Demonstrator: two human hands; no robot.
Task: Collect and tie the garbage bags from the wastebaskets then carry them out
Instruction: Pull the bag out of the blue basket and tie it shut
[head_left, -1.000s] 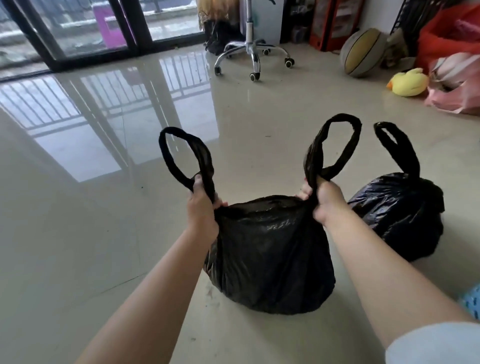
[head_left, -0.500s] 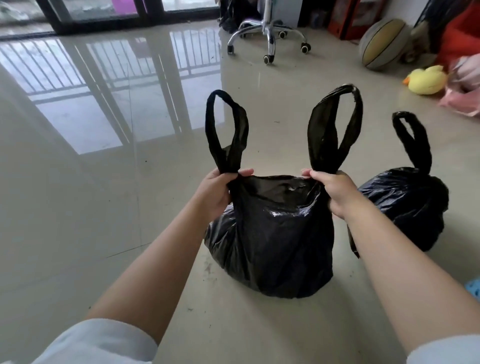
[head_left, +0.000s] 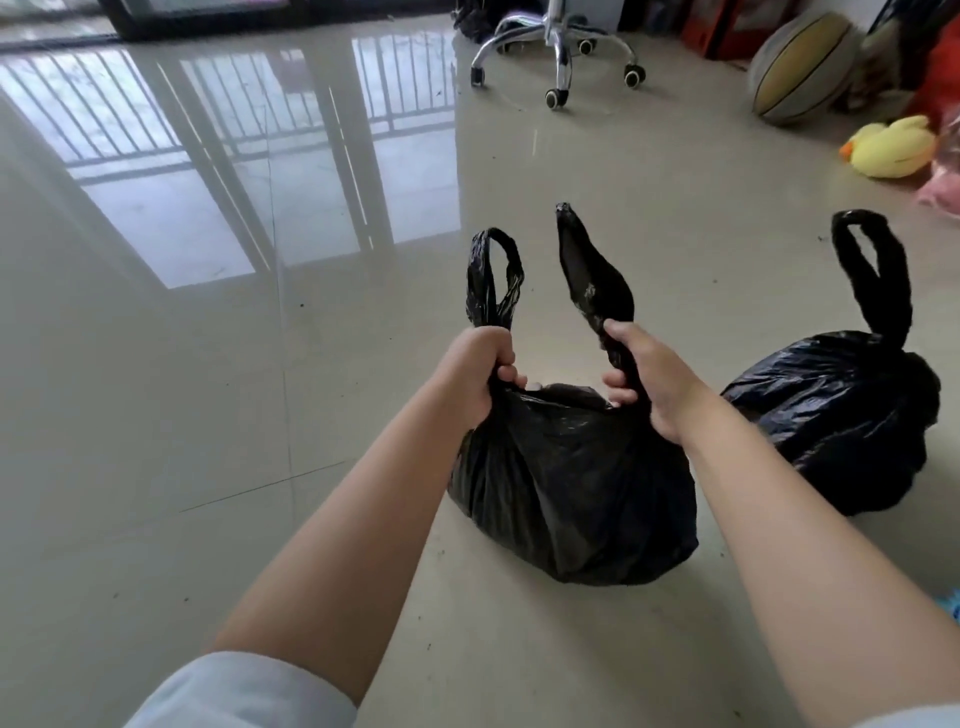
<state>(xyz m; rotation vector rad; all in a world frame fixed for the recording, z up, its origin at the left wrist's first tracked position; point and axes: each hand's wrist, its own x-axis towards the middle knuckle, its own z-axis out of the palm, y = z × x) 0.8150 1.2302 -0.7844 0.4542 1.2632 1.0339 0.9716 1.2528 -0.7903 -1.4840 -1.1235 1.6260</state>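
Observation:
A full black garbage bag sits on the glossy floor in front of me. My left hand is closed around the base of its left handle loop, which stands upright. My right hand grips the base of the right handle loop, which leans toward the left one. The two loops stand close together without touching. The bag's mouth is gathered between my hands. A second black garbage bag rests on the floor just to the right, its knotted top ending in one upright loop.
An office chair's wheeled base stands at the back centre. A worn basketball, a yellow duck toy and red and pink items lie along the right side. Glass doors with railings reflect in the tile floor at left.
My hands have drawn the two handle loops closer together and narrowed the bag's mouth. The view has tilted further down toward the floor.

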